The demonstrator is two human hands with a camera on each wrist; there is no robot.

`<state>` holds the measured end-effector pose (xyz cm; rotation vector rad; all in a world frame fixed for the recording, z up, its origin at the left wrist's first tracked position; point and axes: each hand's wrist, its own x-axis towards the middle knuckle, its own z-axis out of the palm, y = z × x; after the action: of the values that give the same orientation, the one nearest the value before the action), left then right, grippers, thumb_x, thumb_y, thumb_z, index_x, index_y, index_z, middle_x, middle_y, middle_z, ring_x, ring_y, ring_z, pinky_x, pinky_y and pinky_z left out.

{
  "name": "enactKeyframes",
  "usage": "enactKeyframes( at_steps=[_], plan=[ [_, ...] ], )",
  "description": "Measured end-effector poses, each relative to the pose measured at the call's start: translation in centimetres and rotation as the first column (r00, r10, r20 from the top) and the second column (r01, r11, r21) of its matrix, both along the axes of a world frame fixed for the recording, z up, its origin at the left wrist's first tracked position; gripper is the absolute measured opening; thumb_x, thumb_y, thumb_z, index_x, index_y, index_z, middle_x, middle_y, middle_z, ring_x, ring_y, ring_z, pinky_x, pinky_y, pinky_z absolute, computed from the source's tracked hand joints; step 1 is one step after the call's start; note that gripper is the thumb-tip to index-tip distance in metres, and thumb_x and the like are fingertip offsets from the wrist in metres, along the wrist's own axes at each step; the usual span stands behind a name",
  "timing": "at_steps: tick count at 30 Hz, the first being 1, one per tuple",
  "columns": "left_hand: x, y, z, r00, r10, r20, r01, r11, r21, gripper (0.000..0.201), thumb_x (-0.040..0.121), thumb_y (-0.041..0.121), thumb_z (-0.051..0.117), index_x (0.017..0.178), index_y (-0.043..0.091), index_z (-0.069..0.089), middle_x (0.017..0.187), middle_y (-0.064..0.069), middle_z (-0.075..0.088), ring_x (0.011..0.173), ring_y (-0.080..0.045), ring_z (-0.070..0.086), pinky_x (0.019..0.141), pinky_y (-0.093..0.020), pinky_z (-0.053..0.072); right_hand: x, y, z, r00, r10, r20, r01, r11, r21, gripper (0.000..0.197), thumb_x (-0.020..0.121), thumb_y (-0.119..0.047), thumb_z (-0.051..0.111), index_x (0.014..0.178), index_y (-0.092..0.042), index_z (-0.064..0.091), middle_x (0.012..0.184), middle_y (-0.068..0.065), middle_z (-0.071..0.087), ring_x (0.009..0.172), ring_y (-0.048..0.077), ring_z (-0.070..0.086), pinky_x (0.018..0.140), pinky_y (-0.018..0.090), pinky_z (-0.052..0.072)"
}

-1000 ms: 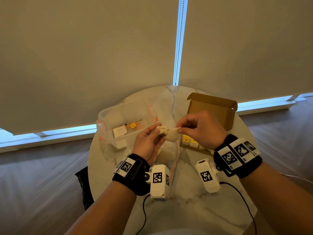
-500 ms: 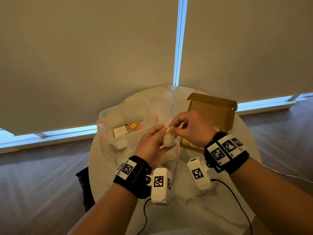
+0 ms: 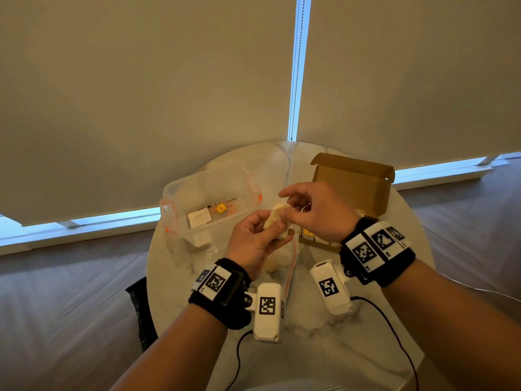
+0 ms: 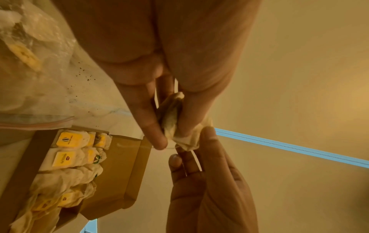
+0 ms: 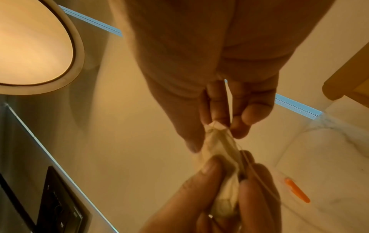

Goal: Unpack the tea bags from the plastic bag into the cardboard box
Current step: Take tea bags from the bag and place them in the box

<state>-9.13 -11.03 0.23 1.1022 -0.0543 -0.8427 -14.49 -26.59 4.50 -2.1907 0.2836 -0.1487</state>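
Over the marble table we now hold one tea bag upright, left hand clamped below, right hand shifted to pinch above, so boxing it in the cardboard box beside waits.

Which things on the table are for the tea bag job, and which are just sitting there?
For the job:
- tea bag, held by left hand and right hand
- cardboard box, tea bags already inside
- plastic bag, on the table

Just sitting there:
- clear plastic tub with orange clips
- round marble table
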Motion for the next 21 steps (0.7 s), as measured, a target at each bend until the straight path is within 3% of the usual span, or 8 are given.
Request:
enactKeyframes(
  at_steps=[6, 9, 12, 15, 18, 21],
  plan=[
    [-0.1, 0.1, -0.6, 0.997, -0.059, 0.054, 0.057, 0.997, 0.047, 0.03, 0.083, -0.008, 0.066, 0.111, -0.003, 0.06, 0.097, -0.017, 0.069, 0.08, -0.025, 0.071, 0.071, -0.026, 0.057, 0.2, -1.0, 0.2, 0.997, 0.027, -0.069, -0.028, 1.0, -0.005, 0.006, 0.083, -0.017, 0.073, 0.087, -0.021, 0.071, 0.079, -0.008, 0.068, 0.071, 0.007, 0.062, 0.065, 0.022, 0.051],
    [0.1, -0.1, -0.8, 0.996, -0.071, 0.053, 0.068, 0.996, 0.065, 0.029, 0.082, -0.009, 0.066, 0.11, -0.002, 0.061, 0.096, -0.017, 0.07, 0.082, -0.026, 0.072, 0.072, -0.026, 0.057, 0.1, -1.1, 0.1, 0.993, 0.058, -0.098, -0.059, 0.998, -0.006, 0.009, 0.081, -0.019, 0.074, 0.089, -0.021, 0.07, 0.082, -0.006, 0.069, 0.075, 0.009, 0.065, 0.069, 0.026, 0.056],
    [0.4, -0.5, -1.1, 0.996, -0.08, 0.033, 0.076, 0.992, 0.101, 0.036, 0.076, -0.006, 0.072, 0.109, 0.002, 0.061, 0.1, -0.02, 0.071, 0.088, -0.031, 0.071, 0.075, -0.031, 0.058, 0.0, -1.4, -0.4, 0.982, 0.091, -0.165, -0.102, 0.993, -0.059, 0.018, 0.08, -0.018, 0.075, 0.098, -0.018, 0.073, 0.085, -0.007, 0.07, 0.076, 0.007, 0.065, 0.07, 0.022, 0.054],
    [0.7, -1.1, -1.9, 0.993, -0.12, 0.009, 0.117, 0.978, 0.172, 0.046, 0.065, 0.003, 0.08, 0.107, 0.005, 0.062, 0.104, -0.022, 0.069, 0.094, -0.033, 0.069, 0.077, -0.036, 0.058, -0.3, -2.4, -2.0, 0.979, 0.063, -0.195, -0.073, 0.996, -0.042, 0.01, 0.08, -0.016, 0.075, 0.09, -0.017, 0.075, 0.078, -0.008, 0.07, 0.073, 0.008, 0.064, 0.067, 0.025, 0.053],
    [1.0, -2.0, -3.2, 0.976, -0.202, 0.075, 0.166, 0.926, 0.339, 0.027, 0.077, 0.0, 0.077, 0.1, 0.008, 0.065, 0.096, -0.015, 0.068, 0.086, -0.028, 0.07, 0.073, -0.037, 0.058, -1.1, -3.7, -4.5, 0.973, -0.007, -0.232, -0.009, 0.998, -0.066, 0.003, 0.079, -0.014, 0.072, 0.082, -0.014, 0.073, 0.076, -0.004, 0.067, 0.072, 0.011, 0.062, 0.067, 0.03, 0.051],
    [1.1, -3.1, -4.6, 0.929, -0.329, 0.169, 0.196, 0.826, 0.529, 0.01, 0.087, 0.004, 0.069, 0.091, 0.013, 0.065, 0.086, -0.009, 0.067, 0.07, -0.021, 0.068, 0.063, -0.031, 0.056, -2.7, -5.4, -7.0, 0.957, -0.085, -0.279, 0.046, 0.988, -0.145, 0.006, 0.08, -0.013, 0.067, 0.077, -0.009, 0.071, 0.074, 0.002, 0.063, 0.07, 0.017, 0.057, 0.064, 0.032, 0.046]
  ],
)
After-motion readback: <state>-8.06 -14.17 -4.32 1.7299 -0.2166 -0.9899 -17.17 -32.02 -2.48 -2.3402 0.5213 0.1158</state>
